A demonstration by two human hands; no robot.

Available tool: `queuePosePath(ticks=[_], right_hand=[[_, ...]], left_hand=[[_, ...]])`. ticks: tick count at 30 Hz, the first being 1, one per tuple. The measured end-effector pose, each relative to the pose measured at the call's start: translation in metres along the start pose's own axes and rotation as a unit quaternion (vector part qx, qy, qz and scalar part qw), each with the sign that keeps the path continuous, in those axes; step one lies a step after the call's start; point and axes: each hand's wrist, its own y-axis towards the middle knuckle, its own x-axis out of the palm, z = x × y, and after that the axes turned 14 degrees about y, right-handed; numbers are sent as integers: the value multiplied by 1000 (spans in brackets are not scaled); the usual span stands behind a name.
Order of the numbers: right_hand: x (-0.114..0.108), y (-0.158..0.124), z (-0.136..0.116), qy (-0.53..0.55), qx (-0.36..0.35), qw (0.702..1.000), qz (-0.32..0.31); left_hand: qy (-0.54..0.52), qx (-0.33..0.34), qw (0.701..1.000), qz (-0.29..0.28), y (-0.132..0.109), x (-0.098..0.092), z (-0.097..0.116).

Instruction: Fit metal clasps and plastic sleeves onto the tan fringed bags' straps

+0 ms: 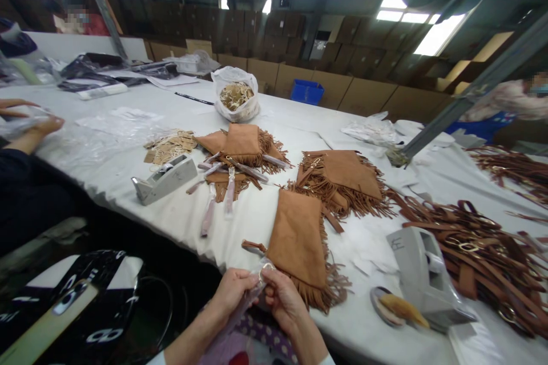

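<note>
Faces a long table [295,125] under a white cover, creased and sagging along the near edge, with shadow below at the left. Looks across it toward stacked cardboard boxes [274,77], a blue bin [307,91] in front of them, a slanted metal post [454,102] at the right and bright windows [391,5] high up. Has two grey tape dispensers [166,179] on the cover, one at either side, plus a heap of brown straps [471,245] at the right and other fringed bags [345,174] farther back.

Pinches a clear plastic strip [240,310] by its upper end, beside a small ring [268,266], with the left hand [234,293] and right hand [285,299] both closed on it, close together at the table's near edge. Slants the strip's long axis from the fingertips down and leftward, upper end toward the nearest brown bag [297,239]. Cannot make out the strip's contents. Has that bag lying flat just beyond the hands, long axis running away across the table, fringe along its right and near edges, short tab pointing left.
</note>
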Motion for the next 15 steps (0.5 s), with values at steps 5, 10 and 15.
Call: queuePosePath(ticks=[5, 10, 15], right_hand=[[3, 4, 1, -19, -6, 1000, -14], [2, 1, -1, -16, 42, 998, -41], [1, 5, 1, -21, 25, 999, -44]], left_hand=[[-40, -14, 998, 48, -3, 1, 1], [9, 14, 999, 39, -4, -2, 4], [-3, 31, 999, 27, 0, 1, -3]])
